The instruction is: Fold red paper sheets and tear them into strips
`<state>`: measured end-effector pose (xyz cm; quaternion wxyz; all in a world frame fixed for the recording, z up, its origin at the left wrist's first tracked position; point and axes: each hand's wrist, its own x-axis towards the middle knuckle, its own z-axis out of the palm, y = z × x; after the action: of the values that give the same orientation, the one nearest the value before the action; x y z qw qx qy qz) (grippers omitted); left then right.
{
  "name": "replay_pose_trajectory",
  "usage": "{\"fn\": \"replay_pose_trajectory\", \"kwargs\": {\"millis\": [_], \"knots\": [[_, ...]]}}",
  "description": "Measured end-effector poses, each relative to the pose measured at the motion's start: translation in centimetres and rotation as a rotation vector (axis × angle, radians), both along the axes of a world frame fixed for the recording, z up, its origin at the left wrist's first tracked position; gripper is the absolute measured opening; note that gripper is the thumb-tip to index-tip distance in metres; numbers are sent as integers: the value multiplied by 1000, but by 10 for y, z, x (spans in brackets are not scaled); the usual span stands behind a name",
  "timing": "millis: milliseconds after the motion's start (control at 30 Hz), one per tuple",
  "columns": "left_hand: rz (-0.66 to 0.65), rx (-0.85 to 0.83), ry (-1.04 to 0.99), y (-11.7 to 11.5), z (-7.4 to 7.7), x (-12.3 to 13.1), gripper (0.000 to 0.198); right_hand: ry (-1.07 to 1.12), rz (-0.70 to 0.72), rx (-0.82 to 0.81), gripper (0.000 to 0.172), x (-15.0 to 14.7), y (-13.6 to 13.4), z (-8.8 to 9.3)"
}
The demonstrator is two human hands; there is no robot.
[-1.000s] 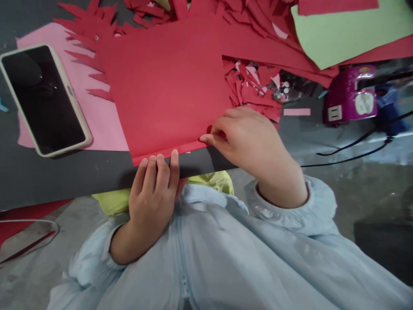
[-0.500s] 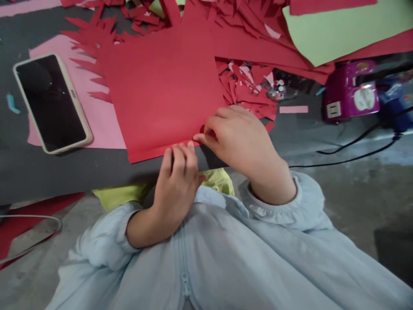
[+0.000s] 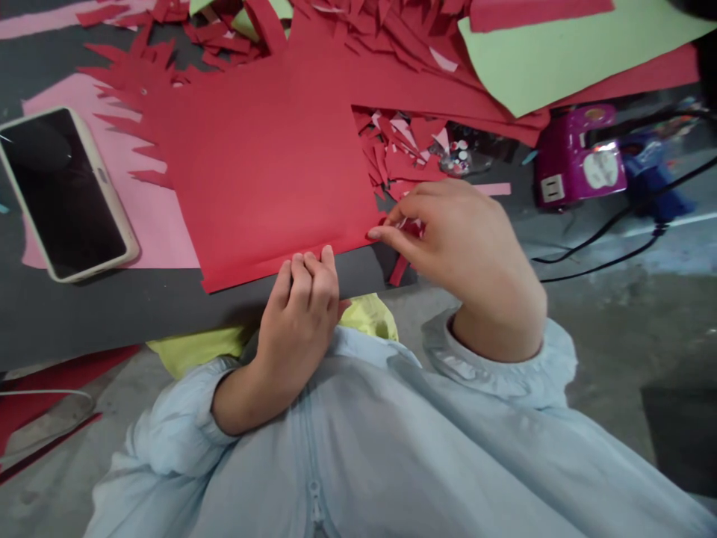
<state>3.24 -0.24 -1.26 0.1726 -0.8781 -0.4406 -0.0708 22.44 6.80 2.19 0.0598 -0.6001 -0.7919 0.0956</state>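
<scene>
A red paper sheet (image 3: 269, 164) lies on a dark grey board (image 3: 112, 306) in front of me, its near edge folded up into a narrow strip. My left hand (image 3: 299, 306) rests at that near edge, fingers together, pressing the fold down. At the sheet's right corner my right hand (image 3: 464, 239) is closed in a pinch on the folded edge. A small red scrap (image 3: 399, 270) sticks out below the right hand.
A phone (image 3: 64, 190) lies face up at the left on pink paper (image 3: 157, 217). Red paper scraps (image 3: 408, 146) pile up behind the sheet, with a light green sheet (image 3: 560, 52) at the back right. A purple device (image 3: 576, 161) and black cables (image 3: 616, 239) sit at the right.
My left hand has slid to the right along the folded near edge. My right hand has moved right to the sheet's corner. The view has shifted a little.
</scene>
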Motion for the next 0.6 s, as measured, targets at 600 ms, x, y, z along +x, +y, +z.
{"fn": "replay_pose_trajectory", "kwargs": {"millis": [600], "knots": [[38, -141, 181, 9, 15, 15, 59, -54, -88, 65, 16, -5, -8, -1]]}}
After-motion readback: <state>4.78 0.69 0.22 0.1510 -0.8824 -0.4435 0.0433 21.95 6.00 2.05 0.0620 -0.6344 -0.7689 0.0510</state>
